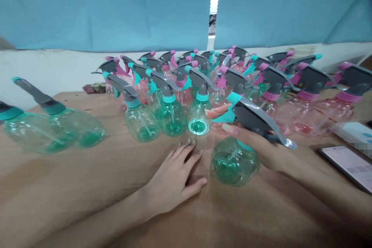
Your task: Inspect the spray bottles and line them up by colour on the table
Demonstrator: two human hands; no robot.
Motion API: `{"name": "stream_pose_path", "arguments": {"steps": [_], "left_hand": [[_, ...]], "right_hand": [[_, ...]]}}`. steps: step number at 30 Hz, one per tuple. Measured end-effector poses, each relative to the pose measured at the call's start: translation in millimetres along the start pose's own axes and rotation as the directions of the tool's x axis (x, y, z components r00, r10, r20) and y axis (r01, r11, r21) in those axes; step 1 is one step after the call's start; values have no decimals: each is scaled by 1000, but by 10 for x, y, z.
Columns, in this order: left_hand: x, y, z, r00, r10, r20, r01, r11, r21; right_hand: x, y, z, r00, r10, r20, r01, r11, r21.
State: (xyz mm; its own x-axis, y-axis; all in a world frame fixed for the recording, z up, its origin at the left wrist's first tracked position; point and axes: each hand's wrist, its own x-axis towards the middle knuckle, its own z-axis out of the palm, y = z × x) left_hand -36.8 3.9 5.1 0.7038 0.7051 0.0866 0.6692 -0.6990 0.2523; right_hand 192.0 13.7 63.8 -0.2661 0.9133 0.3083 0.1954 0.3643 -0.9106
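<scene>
My right hand [258,143] is around the neck of a green spray bottle [235,166] with a grey and turquoise trigger head. Its thumb lies on the near side below the trigger, and the fingers reach past behind it. The bottle is at the front of the group, tilted slightly; whether its base touches the table I cannot tell. My left hand [174,180] rests palm down on the wooden table [116,186], fingers apart and holding nothing. Just beyond its fingertips stand several green spray bottles [173,120] with turquoise collars.
Behind and to the right stand several pink spray bottles [305,116]. Two more green bottles [87,128] are at the left. A phone [348,164] lies at the right edge, near a white and blue item [356,133]. A blue curtain [101,7] hangs at the back.
</scene>
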Motion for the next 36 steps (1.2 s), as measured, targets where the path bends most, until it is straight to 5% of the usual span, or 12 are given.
{"name": "stream_pose_path", "arguments": {"steps": [36], "left_hand": [[-1,-3,11,1000,11,-5,-10,999,30]], "right_hand": [[29,38,9,996,-81,-31,83,995,62]]}}
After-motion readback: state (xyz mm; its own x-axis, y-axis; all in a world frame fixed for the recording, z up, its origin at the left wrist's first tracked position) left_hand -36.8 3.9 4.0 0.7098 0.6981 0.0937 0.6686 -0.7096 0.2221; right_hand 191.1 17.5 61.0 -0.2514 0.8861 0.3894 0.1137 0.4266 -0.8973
